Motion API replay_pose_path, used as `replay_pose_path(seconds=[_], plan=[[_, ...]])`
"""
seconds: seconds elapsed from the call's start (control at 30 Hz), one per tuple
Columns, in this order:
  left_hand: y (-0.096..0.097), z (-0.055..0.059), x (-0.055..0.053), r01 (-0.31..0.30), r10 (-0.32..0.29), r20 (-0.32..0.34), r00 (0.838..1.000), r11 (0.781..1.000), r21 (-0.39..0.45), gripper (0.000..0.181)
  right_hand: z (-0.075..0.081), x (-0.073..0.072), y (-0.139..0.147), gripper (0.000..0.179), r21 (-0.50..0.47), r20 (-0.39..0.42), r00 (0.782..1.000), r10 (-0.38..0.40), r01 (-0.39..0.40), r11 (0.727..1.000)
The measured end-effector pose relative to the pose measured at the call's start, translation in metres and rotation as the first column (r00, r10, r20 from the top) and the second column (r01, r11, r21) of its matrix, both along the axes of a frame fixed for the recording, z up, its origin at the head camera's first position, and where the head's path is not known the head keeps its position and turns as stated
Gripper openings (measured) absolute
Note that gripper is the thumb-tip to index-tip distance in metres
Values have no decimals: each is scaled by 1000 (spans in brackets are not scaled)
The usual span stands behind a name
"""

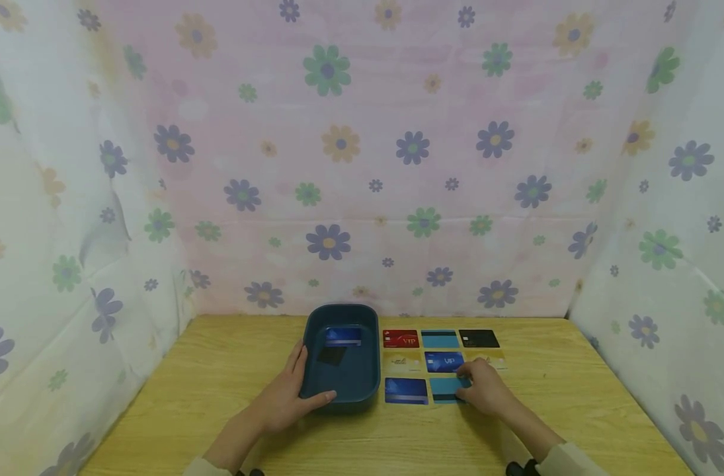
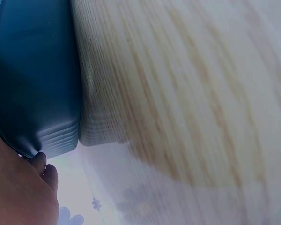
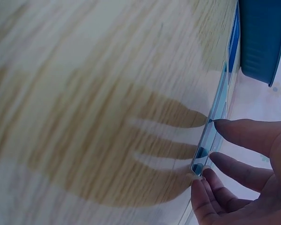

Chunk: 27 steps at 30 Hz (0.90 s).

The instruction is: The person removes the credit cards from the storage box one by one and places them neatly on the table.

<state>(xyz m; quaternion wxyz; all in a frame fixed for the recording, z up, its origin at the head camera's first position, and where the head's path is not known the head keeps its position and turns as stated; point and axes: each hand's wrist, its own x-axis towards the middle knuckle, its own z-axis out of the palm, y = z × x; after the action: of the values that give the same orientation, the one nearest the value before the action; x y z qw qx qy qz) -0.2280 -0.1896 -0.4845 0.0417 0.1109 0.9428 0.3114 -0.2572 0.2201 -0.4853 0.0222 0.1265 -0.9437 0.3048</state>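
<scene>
My left hand [image 1: 281, 398] holds the near-left corner of a dark blue plastic bin [image 1: 370, 396], thumb over the near rim and fingers along the outer left wall. Inside the bin lie a blue card [image 1: 342, 337] and a dark card [image 1: 332, 356]. My right hand [image 1: 485, 389] pinches the right end of a light-blue card [image 1: 445, 390] lying on the table, its fingertips at the card's edges in the right wrist view. Left of that card is a dark blue card [image 1: 406, 391]; above it is a blue VIP card [image 1: 443, 361].
A red VIP card [image 1: 401, 338], a striped light-blue card [image 1: 440, 338] and a black card [image 1: 479, 338] form the back row. Gold cards [image 1: 401, 361] flank the blue VIP card, the right one partly hidden. Flowered cloth [image 1: 373, 198] encloses the wooden table [image 1: 231, 357].
</scene>
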Motion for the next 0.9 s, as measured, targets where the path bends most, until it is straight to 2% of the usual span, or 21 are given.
replay_pose_path(seconds=[0.27,0.4,0.53,0.7,0.9], plan=[[-3,-1,0,4,-4,-11,1000,1000,0,119,2,-1,-4,27,29,-8,1000,9,-9,1000],[-2,-3,0,7,-7,-15,1000,1000,6,119,3,-2,-4,29,54,16,999,28,-29,998],[-2,-6,-1,0,0,-8,1000,1000,6,120,7,0,-7,33,22,42,997,65,-66,998],[-3,-8,-2,-6,6,-9,1000,1000,4,120,20,4,-16,38,-43,18,989,148,-147,988],[-3,-8,-3,-10,10,-9,1000,1000,-10,121,35,3,-35,41,-77,14,983,181,-179,981]])
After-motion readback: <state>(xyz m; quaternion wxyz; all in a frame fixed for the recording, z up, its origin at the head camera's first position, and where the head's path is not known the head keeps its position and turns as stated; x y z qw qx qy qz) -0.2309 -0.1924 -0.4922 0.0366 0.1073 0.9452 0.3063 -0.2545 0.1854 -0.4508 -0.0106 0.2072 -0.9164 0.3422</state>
